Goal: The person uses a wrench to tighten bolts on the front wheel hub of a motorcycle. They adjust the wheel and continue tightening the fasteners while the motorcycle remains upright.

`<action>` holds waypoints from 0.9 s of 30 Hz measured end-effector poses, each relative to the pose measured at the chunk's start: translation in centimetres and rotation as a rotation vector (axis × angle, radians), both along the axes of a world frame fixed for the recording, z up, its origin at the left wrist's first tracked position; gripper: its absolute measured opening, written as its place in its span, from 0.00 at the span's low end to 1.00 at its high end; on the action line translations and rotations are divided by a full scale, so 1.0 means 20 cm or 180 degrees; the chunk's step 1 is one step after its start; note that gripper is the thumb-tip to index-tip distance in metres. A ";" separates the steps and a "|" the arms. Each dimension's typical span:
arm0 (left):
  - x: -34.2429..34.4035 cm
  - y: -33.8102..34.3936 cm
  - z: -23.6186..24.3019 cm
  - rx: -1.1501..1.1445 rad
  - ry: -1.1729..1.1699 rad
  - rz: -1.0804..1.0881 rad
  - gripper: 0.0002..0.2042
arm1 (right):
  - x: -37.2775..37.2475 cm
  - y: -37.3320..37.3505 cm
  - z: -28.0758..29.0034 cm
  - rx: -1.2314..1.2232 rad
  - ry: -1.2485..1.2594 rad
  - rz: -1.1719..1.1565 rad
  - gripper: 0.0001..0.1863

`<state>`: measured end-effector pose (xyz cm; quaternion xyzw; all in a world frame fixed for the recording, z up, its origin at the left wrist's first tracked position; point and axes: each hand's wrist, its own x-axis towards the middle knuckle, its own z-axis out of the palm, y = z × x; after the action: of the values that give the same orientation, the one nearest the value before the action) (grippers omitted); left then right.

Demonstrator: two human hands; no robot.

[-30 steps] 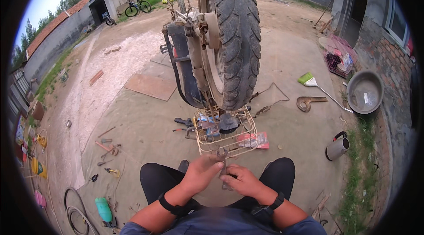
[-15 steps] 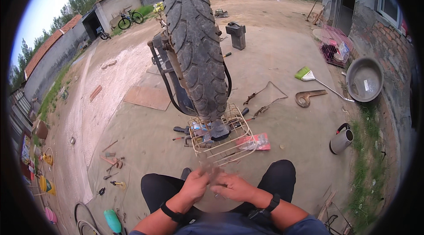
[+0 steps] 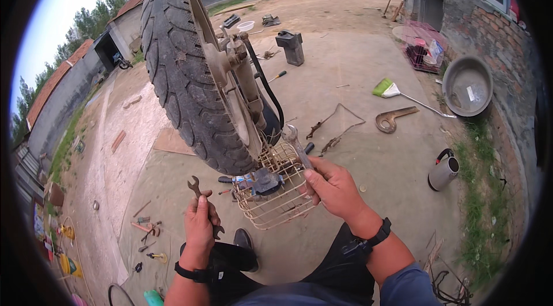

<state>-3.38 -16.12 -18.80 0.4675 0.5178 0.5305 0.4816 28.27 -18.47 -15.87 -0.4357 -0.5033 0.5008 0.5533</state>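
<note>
My left hand point(image 3: 200, 222) is closed around a double open-ended wrench point(image 3: 194, 184), whose jaws show above and below the fist. My right hand point(image 3: 335, 189) grips a second wrench point(image 3: 300, 153), its open jaw pointing up beside the wheel's lower hub side. Before me stands the worn, treaded tyre point(image 3: 183, 70) of an upturned two-wheeler, with a dusty fork leg point(image 3: 246, 75) on its right. Beneath the tyre is a cream wire basket point(image 3: 271, 214), close to my right fingers. A dark block-like part point(image 3: 266, 180) sits over the basket.
Hand tools point(image 3: 151, 226) lie on the floor at left. To the right are a bent wire stand point(image 3: 340, 127), a rusty curved iron piece point(image 3: 394, 119), a green-and-white broom point(image 3: 387, 88), a grey basin point(image 3: 468, 86) and a grey kettle point(image 3: 443, 172). A dark upright box point(image 3: 291, 48) stands farther off.
My hands were together, blurred, over my lap; now they are apart, each showing a wrench. The right one has reached up to the basket. The tyre now appears farther left and angled.
</note>
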 end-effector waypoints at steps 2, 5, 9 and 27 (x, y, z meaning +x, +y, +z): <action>0.02 0.05 0.06 0.0166 0.0044 -0.0013 0.15 | 0.01 0.18 0.07 0.0513 -0.0375 -0.0408 0.22; 0.05 0.09 0.13 0.0358 0.0037 0.0040 0.14 | -0.02 0.37 0.21 0.1068 -0.0708 -0.0775 0.22; 0.06 0.09 0.15 0.0284 0.0164 0.0098 0.14 | -0.06 0.53 0.34 0.1247 -0.1113 -0.1088 0.21; 0.02 0.07 0.04 0.0098 0.0006 0.0207 0.15 | -0.13 0.58 0.59 0.1147 -0.2061 -0.1284 0.23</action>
<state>-3.03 -14.71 -17.92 0.4582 0.5250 0.5534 0.4563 25.67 -6.78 -4.12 -0.5566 -0.6353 0.1237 0.5208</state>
